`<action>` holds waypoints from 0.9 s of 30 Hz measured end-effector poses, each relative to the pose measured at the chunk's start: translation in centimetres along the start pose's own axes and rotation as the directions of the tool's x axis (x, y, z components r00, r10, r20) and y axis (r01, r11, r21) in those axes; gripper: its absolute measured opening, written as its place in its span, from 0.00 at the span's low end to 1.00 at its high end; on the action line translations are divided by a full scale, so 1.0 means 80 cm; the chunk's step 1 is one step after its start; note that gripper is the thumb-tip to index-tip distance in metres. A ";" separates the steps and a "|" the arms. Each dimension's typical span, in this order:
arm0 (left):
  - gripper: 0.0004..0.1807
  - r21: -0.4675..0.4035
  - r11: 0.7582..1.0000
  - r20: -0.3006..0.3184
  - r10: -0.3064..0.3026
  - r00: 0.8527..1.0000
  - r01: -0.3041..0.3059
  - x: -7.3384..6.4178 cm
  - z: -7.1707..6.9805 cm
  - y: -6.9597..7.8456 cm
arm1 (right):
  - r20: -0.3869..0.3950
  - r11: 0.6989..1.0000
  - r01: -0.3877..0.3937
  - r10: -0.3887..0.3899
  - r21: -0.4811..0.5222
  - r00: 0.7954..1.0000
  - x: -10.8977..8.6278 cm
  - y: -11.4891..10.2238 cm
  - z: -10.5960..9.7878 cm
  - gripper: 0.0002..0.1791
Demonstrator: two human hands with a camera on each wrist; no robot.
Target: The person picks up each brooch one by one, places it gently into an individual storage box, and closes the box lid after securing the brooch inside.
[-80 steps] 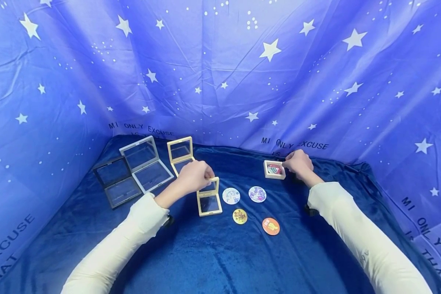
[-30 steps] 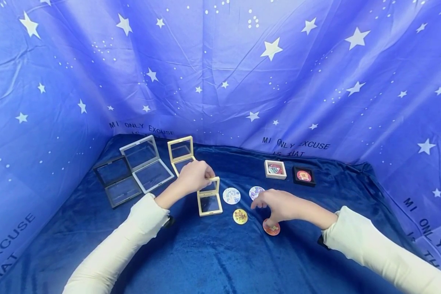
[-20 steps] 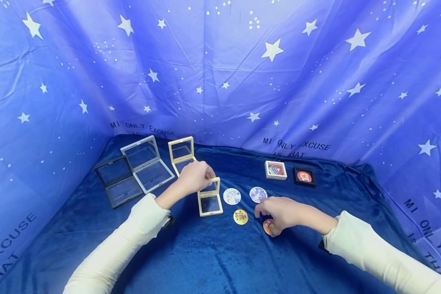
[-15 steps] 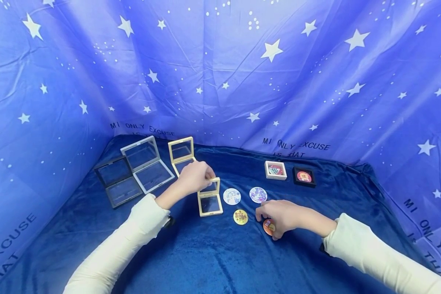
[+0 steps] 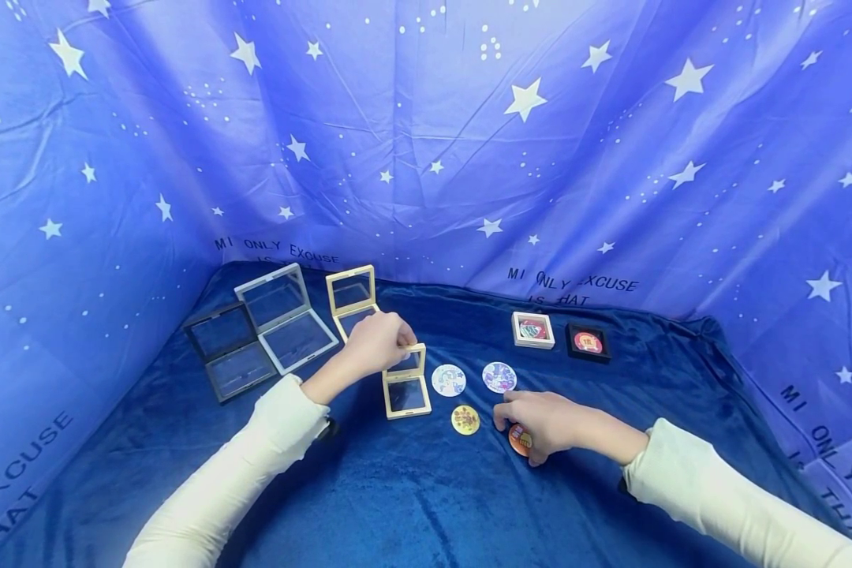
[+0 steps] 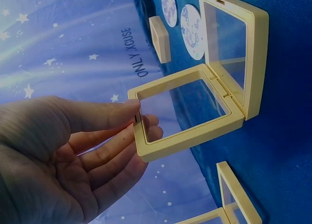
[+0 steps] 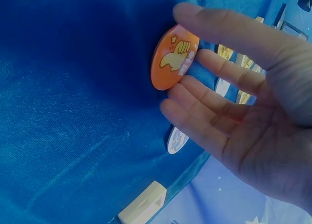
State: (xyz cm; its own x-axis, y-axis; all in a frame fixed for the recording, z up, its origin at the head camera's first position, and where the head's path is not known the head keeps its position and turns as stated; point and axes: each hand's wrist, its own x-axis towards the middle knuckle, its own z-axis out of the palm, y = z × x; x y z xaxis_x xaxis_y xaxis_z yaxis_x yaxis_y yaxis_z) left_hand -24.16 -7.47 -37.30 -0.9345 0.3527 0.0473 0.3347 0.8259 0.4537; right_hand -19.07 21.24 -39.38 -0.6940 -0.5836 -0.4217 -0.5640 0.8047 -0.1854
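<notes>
My left hand (image 5: 378,341) pinches the upper edge of the raised lid of a small yellow hinged frame (image 6: 185,112), thumb on one face and fingertips behind. Its clear-windowed base half (image 5: 406,396) rests on the blue cloth. Around a round orange badge (image 7: 171,60) with a yellow pointing hand curl the thumb and fingers of my right hand (image 5: 545,422). Its thumb is at one rim and the fingertips at the opposite rim; the palm side hides part of it in the head view. Beside it lie a yellow badge (image 5: 465,420), a purple-white badge (image 5: 499,378) and a pale blue-white badge (image 5: 449,380).
At the left stand a black hinged frame (image 5: 240,372), a grey hinged frame (image 5: 297,341) and another yellow hinged frame (image 5: 351,290), all propped apart. At the back right are a cream frame (image 5: 533,341) and a black frame (image 5: 577,352), each holding a badge. A starry curtain (image 5: 426,118) rises behind.
My right hand has come from the cream frame, where it set the black frame beside it, to the orange badge, and settled lower around it. The left hand has stayed on the lid.
</notes>
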 end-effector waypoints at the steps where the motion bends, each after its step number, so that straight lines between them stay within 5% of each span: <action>1: 0.06 0.001 1.000 0.000 0.000 1.000 0.000 0.000 0.000 0.000 | -0.003 1.000 0.004 -0.004 -0.001 1.000 0.000 0.000 0.000 0.30; 27: 0.07 -0.005 1.000 -0.005 -0.014 1.000 0.013 0.001 0.001 -0.002 | -0.051 0.997 0.078 -0.078 0.007 0.996 0.006 0.011 0.004 0.23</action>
State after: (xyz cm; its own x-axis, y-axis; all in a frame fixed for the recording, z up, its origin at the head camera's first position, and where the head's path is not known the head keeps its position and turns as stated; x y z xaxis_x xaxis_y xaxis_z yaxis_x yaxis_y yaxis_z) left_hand -24.29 -7.50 -37.44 -0.9395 0.3394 0.0454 0.3214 0.8282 0.4591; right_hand -19.73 21.74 -40.05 -0.6702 -0.6492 -0.3599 -0.6134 0.7574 -0.2238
